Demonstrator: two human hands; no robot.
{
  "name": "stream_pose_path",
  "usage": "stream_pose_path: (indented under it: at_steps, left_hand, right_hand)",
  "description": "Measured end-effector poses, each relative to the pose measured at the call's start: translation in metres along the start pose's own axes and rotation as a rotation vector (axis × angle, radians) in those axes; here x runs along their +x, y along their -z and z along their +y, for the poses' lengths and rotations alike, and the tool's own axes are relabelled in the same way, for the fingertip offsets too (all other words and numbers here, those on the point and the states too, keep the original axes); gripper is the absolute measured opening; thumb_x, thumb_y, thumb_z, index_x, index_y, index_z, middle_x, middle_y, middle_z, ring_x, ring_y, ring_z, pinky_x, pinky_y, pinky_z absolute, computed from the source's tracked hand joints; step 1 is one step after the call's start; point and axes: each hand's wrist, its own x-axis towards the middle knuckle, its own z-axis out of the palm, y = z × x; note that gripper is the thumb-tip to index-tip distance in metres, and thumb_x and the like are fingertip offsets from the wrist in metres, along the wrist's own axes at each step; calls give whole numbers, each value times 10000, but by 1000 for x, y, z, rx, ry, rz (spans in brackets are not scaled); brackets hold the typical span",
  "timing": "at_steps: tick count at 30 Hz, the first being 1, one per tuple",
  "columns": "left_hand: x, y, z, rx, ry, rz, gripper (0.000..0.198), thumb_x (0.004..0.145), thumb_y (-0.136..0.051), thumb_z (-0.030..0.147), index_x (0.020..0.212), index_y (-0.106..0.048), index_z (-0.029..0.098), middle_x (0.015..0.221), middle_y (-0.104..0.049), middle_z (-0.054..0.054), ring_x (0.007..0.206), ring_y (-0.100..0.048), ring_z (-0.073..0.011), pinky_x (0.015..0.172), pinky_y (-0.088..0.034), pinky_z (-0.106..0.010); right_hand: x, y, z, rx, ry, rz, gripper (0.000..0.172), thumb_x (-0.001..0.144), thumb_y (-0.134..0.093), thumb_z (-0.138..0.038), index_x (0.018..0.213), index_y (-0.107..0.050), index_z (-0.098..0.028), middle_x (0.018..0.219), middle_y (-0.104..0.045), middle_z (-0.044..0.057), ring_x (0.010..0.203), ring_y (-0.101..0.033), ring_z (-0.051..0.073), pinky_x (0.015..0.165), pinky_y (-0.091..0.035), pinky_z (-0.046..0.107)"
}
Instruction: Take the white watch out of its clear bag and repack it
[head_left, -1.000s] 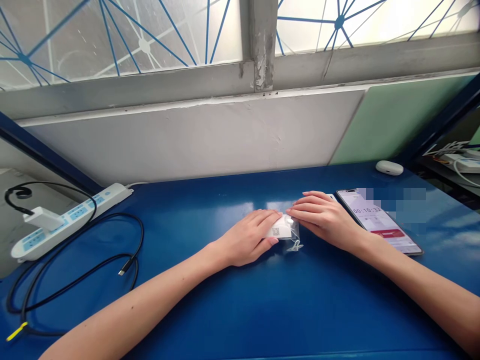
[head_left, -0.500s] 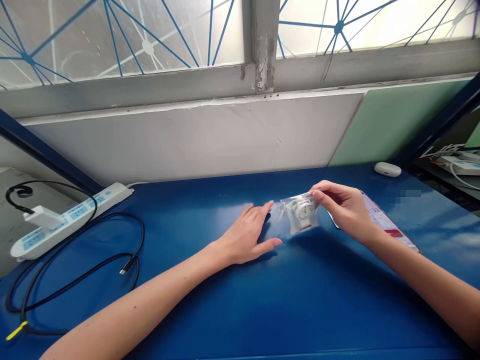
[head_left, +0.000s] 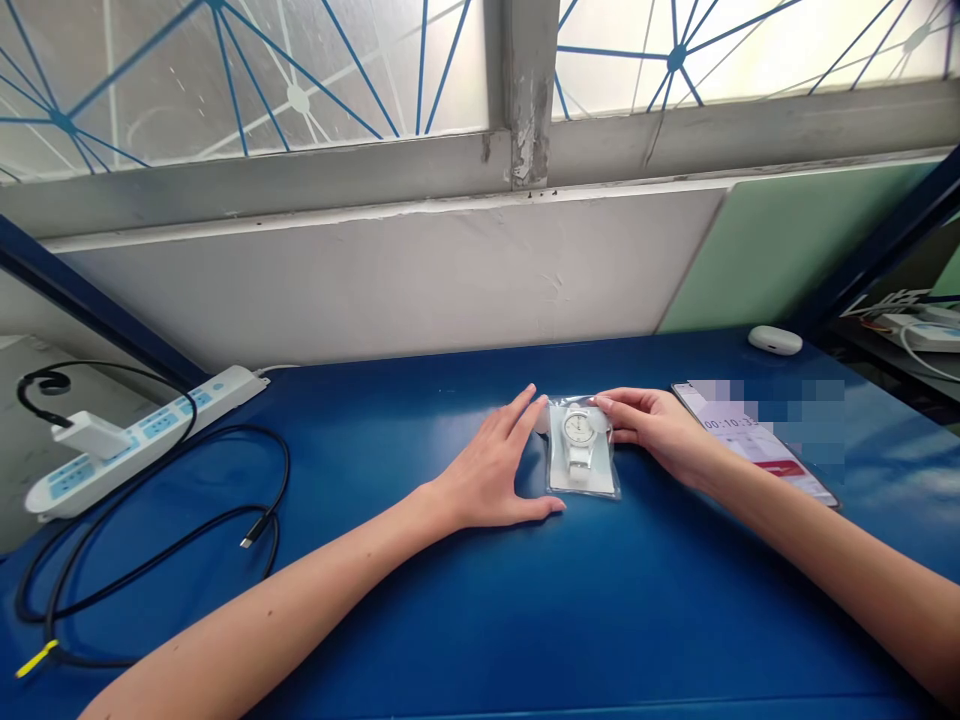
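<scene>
A white wristwatch (head_left: 578, 432) with a round dial lies face up inside a clear plastic bag (head_left: 606, 482), a pale card beneath it. The bag rests flat on the blue table (head_left: 480, 620). My right hand (head_left: 654, 428) pinches the bag's upper right edge between thumb and fingers. On the other side, my left hand (head_left: 498, 462) is open over the table, thumb and fingers spread. Its fingertips are close to the bag's left edge; whether they touch it I cannot tell.
A phone (head_left: 761, 445) showing a timer lies beyond my right wrist. A white earbud case (head_left: 775, 340) sits at the back right. On the left are a power strip (head_left: 161, 425) with a plugged charger (head_left: 91, 436) and a looped black cable (head_left: 281, 455).
My right hand has brought the bagged watch left and down, from held tilted above the table to lying flat on it. My left hand stays nearly in place, still spread.
</scene>
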Motion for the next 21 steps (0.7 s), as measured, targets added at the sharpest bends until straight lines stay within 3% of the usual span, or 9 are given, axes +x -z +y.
stream_pose_path:
  at_steps: [3, 6, 9, 13, 16, 19, 21]
  left_hand:
    - [1, 2, 0, -1, -17, -38, 1075, 751, -739, 570, 1562, -129, 214, 1626, -153, -167, 1477, -219, -377, 1173, -285, -523]
    - [2, 3, 1, -11, -25, -107, 997, 774, -703, 598, 1543, -219, 188, 1585, -283, -175, 1457, -280, -366, 1180, -265, -528]
    - [3, 3, 1, -4, -7, -131, 972, 778, -676, 639, 1525, -269, 169, 1546, -358, -180, 1439, -313, -366, 1182, -256, -533]
    - [3, 1, 2, 33, 39, -142, 965, 791, -647, 658, 1516, -284, 135, 1550, -343, -194, 1447, -291, -367, 1185, -249, -534]
    - [4, -1, 2, 57, 57, -141, 971, 806, -626, 664, 1522, -269, 113, 1569, -306, -201, 1466, -255, -350, 1195, -235, -518]
    - [4, 0, 1, 73, 71, -157, 955, 818, -601, 679, 1527, -269, 132, 1584, -281, -191, 1473, -244, -343, 1191, -238, -518]
    - [5, 2, -1, 83, 80, -182, 951, 823, -579, 700, 1532, -272, 145, 1591, -272, -179, 1473, -246, -345, 1191, -235, -520]
  right_hand:
    - [-2, -3, 1, -38, 5, -59, 308, 803, -743, -443, 1000, -763, -207, 981, -758, 67, 902, -694, 196, 711, -583, 255]
    - [-3, -5, 2, -94, 25, -115, 320, 830, -715, -424, 1066, -747, -209, 1052, -750, 72, 947, -692, 207, 746, -590, 273]
    - [-2, -5, 3, -158, 56, -108, 369, 861, -667, -426, 1153, -710, -206, 1082, -741, 87, 963, -696, 233, 793, -605, 341]
    - [-3, 0, 2, -483, 316, -44, 411, 883, -608, -474, 1195, -684, -217, 1201, -693, 112, 1064, -673, 291, 895, -580, 455]
    - [-7, 6, 2, -795, 536, -151, 553, 883, -605, -502, 1366, -565, -237, 1423, -548, 130, 1289, -531, 339, 1063, -460, 519]
    - [-10, 13, 4, -984, 543, -338, 769, 878, -591, -557, 1526, -346, -224, 1576, -358, 137, 1431, -345, 357, 1141, -357, 539]
    - [-9, 17, 7, -1053, 519, -386, 863, 864, -588, -593, 1562, -254, -209, 1613, -278, 139, 1466, -262, 367, 1161, -313, 551]
